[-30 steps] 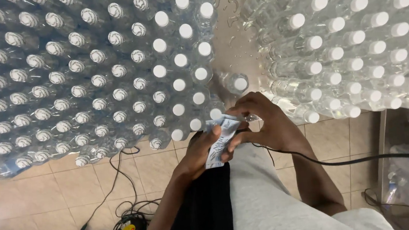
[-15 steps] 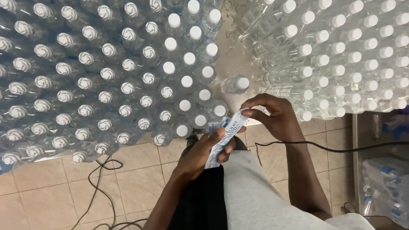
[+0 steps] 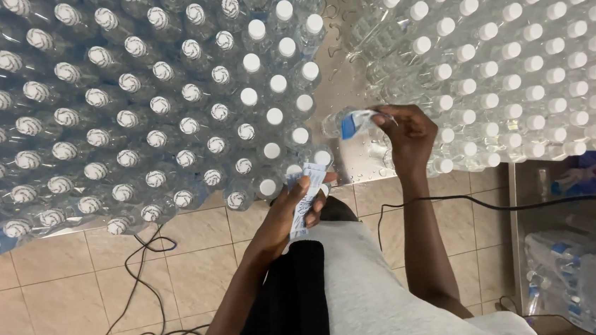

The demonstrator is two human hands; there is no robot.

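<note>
My left hand (image 3: 289, 214) holds a stack of white and blue labels (image 3: 307, 194) close to my chest, at the table's near edge. My right hand (image 3: 409, 137) is raised over the steel table, pinching one blue and white label (image 3: 360, 122) against a lone clear plastic bottle (image 3: 336, 123) that stands in the gap between two bottle groups. To the left stand several white-capped bottles (image 3: 272, 84), and beyond them bottles with swirl-patterned seals over their caps (image 3: 94, 98).
A second block of white-capped bottles (image 3: 516, 58) fills the table on the right. A strip of steel table (image 3: 336, 65) shows between the blocks. Black cables (image 3: 143, 272) lie on the beige tiled floor. Wrapped bottle packs (image 3: 590, 272) sit low at right.
My right hand has pulled one label off the stack and moved up and right to the lone bottle. My left hand stayed near my chest with the stack.
</note>
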